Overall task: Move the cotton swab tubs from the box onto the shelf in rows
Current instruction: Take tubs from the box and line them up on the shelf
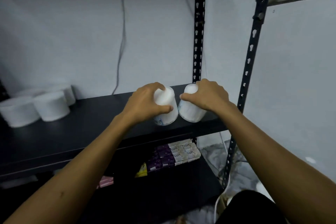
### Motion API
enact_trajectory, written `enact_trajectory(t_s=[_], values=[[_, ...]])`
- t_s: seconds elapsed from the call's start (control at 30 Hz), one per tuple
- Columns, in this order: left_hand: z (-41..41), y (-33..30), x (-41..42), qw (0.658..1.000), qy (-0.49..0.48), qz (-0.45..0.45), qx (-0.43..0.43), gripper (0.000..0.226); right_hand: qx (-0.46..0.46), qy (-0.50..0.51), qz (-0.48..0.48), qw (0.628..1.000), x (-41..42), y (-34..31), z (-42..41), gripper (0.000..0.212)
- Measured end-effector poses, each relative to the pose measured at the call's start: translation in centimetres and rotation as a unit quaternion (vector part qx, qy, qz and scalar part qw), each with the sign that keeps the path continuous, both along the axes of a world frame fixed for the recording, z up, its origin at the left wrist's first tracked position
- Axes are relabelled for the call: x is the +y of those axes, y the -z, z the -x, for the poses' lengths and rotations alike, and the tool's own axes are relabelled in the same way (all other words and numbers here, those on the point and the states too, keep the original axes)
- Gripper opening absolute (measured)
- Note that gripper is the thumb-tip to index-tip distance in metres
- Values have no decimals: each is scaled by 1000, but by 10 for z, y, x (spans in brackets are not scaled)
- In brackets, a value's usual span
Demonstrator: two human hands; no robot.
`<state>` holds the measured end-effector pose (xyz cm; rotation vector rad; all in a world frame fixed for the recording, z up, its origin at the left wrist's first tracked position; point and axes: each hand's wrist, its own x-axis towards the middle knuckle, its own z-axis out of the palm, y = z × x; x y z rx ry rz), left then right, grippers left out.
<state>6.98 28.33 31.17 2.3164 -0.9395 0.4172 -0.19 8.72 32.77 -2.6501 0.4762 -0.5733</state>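
Hands: left hand (145, 101) grips tub (166, 110) | right hand (209, 94) grips second tub (190, 112) | soap boxes (183, 152) "LUX"

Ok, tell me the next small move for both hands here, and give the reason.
Probably settle both tubs flat on the shelf and let go. The left hand grips one tub, the right hand another tub, both side by side near the shelf's right end, looking tilted. Other tubs stand far left.
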Motion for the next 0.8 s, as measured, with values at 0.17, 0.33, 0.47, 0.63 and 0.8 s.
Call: enact_trajectory(t_s=[0.17,0.33,0.47,0.63,0.8], values=[[-27,8,40,999,-45,-22,15,63,11,-38,8,999,37,10,-41,57],[-49,15,81,995,-86,-19,35,61,14,-62,27,998,78,11,-74,56],[-63,17,114,994,-103,-11,35,59,20,-82,51,995,108,16,-101,59],[-78,24,153,994,-109,2,23,50,35,-94,58,993,144,24,-128,70],[-93,43,191,993,-114,25,2,44,31,-105,27,994,178,32,-147,82]])
